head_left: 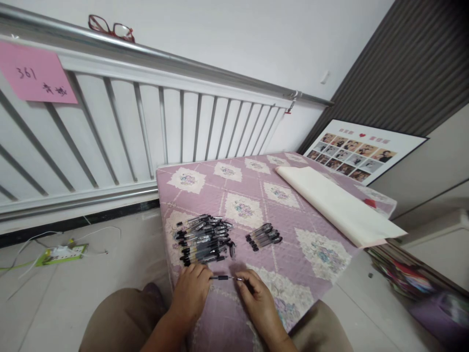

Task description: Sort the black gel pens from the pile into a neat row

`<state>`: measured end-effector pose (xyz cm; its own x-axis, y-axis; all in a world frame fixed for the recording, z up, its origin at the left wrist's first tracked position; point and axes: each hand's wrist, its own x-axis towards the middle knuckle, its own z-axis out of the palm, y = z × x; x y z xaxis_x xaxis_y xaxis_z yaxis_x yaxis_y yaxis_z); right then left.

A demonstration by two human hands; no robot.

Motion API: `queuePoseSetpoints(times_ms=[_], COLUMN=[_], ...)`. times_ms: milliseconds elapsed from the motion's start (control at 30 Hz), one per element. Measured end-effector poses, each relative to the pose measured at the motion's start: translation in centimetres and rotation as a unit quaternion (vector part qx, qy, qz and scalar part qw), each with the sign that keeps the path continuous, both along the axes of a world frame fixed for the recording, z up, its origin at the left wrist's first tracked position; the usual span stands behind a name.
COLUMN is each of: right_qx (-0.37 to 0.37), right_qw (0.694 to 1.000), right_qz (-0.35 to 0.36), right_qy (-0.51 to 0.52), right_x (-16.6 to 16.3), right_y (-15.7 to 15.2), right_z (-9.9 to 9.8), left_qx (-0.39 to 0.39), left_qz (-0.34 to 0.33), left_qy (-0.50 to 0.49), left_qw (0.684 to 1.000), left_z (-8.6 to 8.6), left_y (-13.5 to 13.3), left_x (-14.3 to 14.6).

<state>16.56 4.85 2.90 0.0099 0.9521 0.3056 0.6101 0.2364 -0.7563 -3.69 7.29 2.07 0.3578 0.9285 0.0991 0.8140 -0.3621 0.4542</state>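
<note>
My left hand (192,288) is closed around a gel pen (221,277), whose black grip and thin front end point to the right. The fingers of my right hand (256,296) pinch a small shiny piece (239,279) at the pen's front end; it looks like a pen tip or cap part, too small to be sure. Just beyond my left hand lies a loose pile of black-and-clear pens (203,239). A smaller row of several pens (264,236) lies side by side to the right of the pile.
A pink patterned cloth (249,190) covers the table. On its right side lies a folded cream sheet (330,203). Behind stands a white radiator (216,122) with glasses (111,28) on top and a pink note (36,73). A green power strip (62,254) with cables lies on the floor.
</note>
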Motion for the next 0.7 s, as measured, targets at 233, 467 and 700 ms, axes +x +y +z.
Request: queuePoseSetpoints(times_ms=[233,467,700], right_qx=[-0.029,-0.048,-0.08], right_qw=[0.999,0.997,0.996], right_qz=[0.038,0.056,0.026], right_qy=[-0.008,-0.005,0.018], right_x=[-0.01,0.02,0.1], right_y=[-0.04,0.05,-0.13], right_z=[-0.07,-0.29,-0.59], left_qx=[0.007,0.008,-0.016], left_qz=[-0.023,-0.044,-0.057], left_qy=[-0.003,-0.007,-0.011], left_qw=[1.0,0.999,0.998], left_z=[-0.37,-0.29,-0.13], left_y=[0.01,-0.02,0.01], left_x=[-0.09,-0.09,-0.08])
